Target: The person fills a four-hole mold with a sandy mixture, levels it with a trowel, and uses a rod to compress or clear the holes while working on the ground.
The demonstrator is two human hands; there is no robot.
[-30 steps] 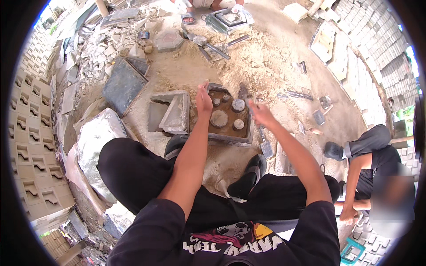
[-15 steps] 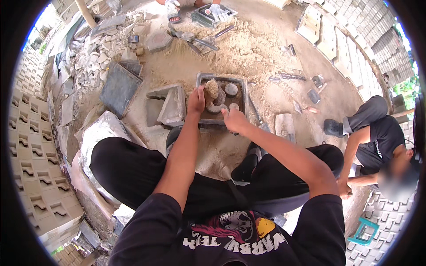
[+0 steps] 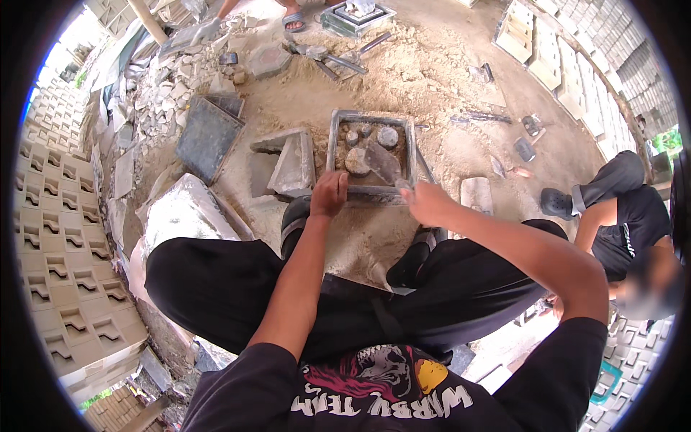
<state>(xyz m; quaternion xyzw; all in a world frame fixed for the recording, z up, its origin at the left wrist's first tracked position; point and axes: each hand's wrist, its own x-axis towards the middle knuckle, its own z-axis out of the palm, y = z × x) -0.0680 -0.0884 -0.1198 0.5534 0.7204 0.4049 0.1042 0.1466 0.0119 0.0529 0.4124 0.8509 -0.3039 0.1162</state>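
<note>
A square grey mould (image 3: 371, 113) sits on the sandy ground before my crossed legs. Inside it lie several round pieces of different sizes, among them a larger pale disc (image 3: 356, 162) and a grey one (image 3: 387, 137), with brown sandy material around them. My right hand (image 3: 429, 203) grips a trowel (image 3: 383, 161) by its handle, near the mould's near right corner. The trowel's dark blade slants over the mould and partly covers the pale disc. Curled fingers of my left hand (image 3: 330, 193) close over the mould's near left corner, hiding it.
A broken concrete block (image 3: 291, 165) stands left of the mould, with a dark slab (image 3: 209, 140) and rubble beyond. Hand tools (image 3: 331, 61) lie on loose sand ahead. Another person (image 3: 633, 216) sits at the right; a second is partly visible beyond another mould (image 3: 356, 21).
The sandy clump above the mould is no longer seen; the trowel blade shows bare. My left hand has moved nearer me, to the mould's corner. The far person's hand has moved leftward.
</note>
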